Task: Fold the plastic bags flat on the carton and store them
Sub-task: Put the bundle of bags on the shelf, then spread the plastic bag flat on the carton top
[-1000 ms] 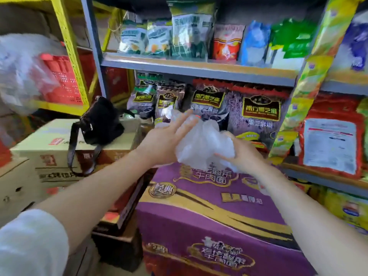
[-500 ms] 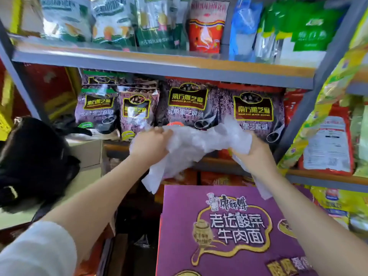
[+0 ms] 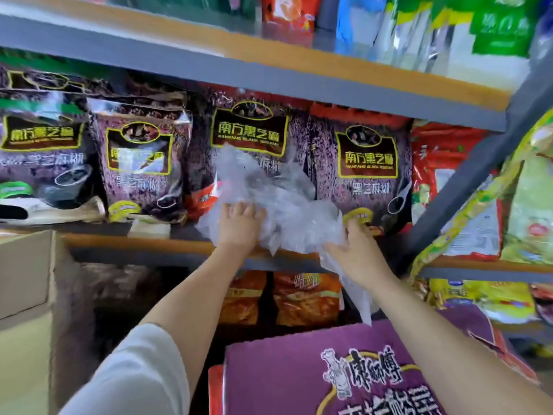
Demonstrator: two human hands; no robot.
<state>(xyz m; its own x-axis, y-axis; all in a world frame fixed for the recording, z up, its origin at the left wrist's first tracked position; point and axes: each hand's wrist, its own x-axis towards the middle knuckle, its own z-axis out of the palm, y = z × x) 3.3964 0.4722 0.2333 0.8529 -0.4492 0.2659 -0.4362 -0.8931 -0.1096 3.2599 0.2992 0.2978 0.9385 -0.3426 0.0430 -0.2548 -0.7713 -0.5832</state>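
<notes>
A crumpled bundle of clear plastic bags (image 3: pixel 278 199) lies against the purple sesame packets on the middle shelf (image 3: pixel 134 242). My left hand (image 3: pixel 239 227) grips the bundle's left side with its fingers dug into the plastic. On the right end my right hand (image 3: pixel 357 253) holds the bundle, and a loose tail of plastic (image 3: pixel 359 298) hangs below that wrist. The purple noodle carton (image 3: pixel 299 372) sits below and in front of both hands, with nothing on the part of its top that shows.
Purple sesame packets (image 3: pixel 368 163) fill the middle shelf behind the bundle. A higher shelf (image 3: pixel 269 76) carries more packets. Orange packs (image 3: pixel 305 298) sit on the lower level. A plain cardboard box (image 3: pixel 27 295) stands at left. Yellow and red bags (image 3: pixel 478 205) crowd the right.
Both hands have lifted the plastic bundle off the carton area and pushed it forward and up onto the middle shelf, against the sesame packets. The view has tilted upward.
</notes>
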